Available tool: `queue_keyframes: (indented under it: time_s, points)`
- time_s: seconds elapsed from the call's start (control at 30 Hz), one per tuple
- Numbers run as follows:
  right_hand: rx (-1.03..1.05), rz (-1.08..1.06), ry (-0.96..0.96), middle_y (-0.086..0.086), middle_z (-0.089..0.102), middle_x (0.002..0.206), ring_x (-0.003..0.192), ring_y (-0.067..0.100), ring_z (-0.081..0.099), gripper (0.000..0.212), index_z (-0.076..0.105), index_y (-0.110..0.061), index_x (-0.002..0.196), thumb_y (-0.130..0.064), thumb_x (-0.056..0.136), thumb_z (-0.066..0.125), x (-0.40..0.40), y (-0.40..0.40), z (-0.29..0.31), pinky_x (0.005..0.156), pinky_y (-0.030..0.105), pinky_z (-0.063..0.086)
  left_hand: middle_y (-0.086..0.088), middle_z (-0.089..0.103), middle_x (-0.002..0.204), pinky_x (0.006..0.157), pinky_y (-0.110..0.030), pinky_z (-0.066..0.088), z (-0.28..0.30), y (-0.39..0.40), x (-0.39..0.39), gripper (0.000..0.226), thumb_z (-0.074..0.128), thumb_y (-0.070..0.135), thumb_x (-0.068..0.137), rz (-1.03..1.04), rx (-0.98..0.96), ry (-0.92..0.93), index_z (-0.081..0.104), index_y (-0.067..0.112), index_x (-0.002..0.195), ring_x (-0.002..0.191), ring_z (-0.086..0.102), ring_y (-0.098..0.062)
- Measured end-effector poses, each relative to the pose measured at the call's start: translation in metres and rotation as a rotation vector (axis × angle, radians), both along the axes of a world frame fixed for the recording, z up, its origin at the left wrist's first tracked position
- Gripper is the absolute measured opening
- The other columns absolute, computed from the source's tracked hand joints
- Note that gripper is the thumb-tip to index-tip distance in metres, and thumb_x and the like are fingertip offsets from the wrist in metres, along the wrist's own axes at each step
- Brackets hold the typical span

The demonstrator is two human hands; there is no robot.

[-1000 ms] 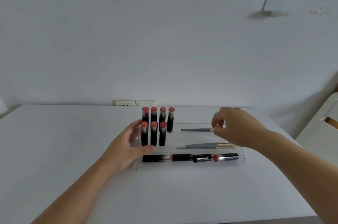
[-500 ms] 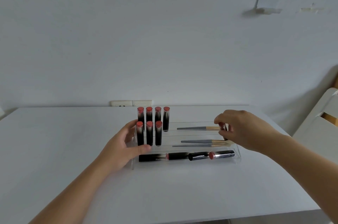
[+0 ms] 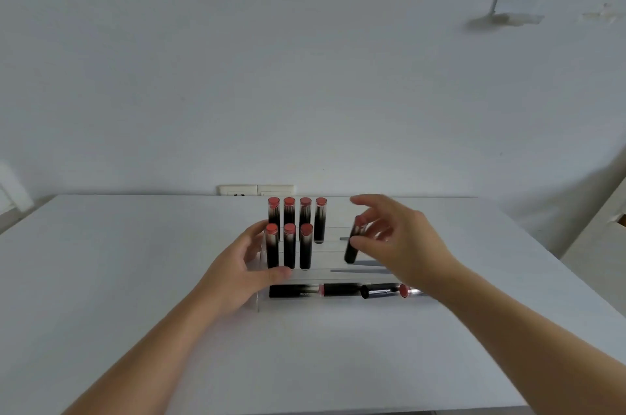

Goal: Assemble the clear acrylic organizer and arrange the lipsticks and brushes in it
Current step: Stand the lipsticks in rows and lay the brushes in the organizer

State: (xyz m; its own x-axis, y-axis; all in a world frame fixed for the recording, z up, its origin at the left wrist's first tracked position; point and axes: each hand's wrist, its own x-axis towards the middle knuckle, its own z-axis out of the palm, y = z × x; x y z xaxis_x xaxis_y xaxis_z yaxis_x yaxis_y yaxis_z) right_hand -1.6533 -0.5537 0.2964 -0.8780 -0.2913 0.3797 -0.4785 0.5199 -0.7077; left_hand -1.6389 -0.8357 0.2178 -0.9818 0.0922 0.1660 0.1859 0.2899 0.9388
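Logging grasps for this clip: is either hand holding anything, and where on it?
The right hand pinches a lipstick around its middle, tilted. The left hand braces the organizer's left end.

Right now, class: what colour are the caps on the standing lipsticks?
Coral red, on black tubes: standing lipsticks, clearest in the head view.
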Motion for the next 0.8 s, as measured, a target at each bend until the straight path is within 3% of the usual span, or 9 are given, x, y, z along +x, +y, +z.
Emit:
queue_keyframes:
  time_s: [0.17, 0.47, 0.8]
  points:
    - [-0.049, 0.014, -0.004, -0.024, 0.068, 0.092, 0.075, 0.004, 0.067, 0.05, 0.062, -0.038, 0.123, -0.017, 0.082, 0.079, -0.002, -0.028, -0.015, 0.067, 0.018, 0.055, 0.026, 0.055, 0.142, 0.12, -0.044, 0.032, 0.0, 0.001, 0.002, 0.104, 0.088, 0.067, 0.054, 0.014, -0.013, -0.001, 0.043, 0.044, 0.145, 0.137, 0.045, 0.0]
    - [0.045, 0.006, 0.045, -0.019, 0.068, 0.084, 0.077, 0.006, 0.066, 0.027, 0.072, -0.029, 0.105, -0.017, 0.082, 0.077, -0.007, -0.039, -0.027, 0.073, 0.02, 0.053, 0.026, 0.057, 0.14, 0.119, -0.045, 0.034, -0.002, -0.001, 0.0, 0.094, 0.088, 0.062, 0.059, 0.013, -0.028, 0.013, 0.045, 0.048, 0.141, 0.136, 0.047, 0.0]
    - [0.088, -0.027, 0.068, -0.022, 0.067, 0.088, 0.075, 0.002, 0.066, 0.043, 0.064, -0.041, 0.123, -0.026, 0.083, 0.073, -0.007, -0.041, -0.035, 0.067, 0.015, 0.051, 0.026, 0.058, 0.139, 0.119, -0.044, 0.034, -0.004, -0.002, -0.002, 0.088, 0.089, 0.051, 0.065, 0.02, -0.056, 0.012, 0.044, 0.049, 0.142, 0.136, 0.047, 0.0]
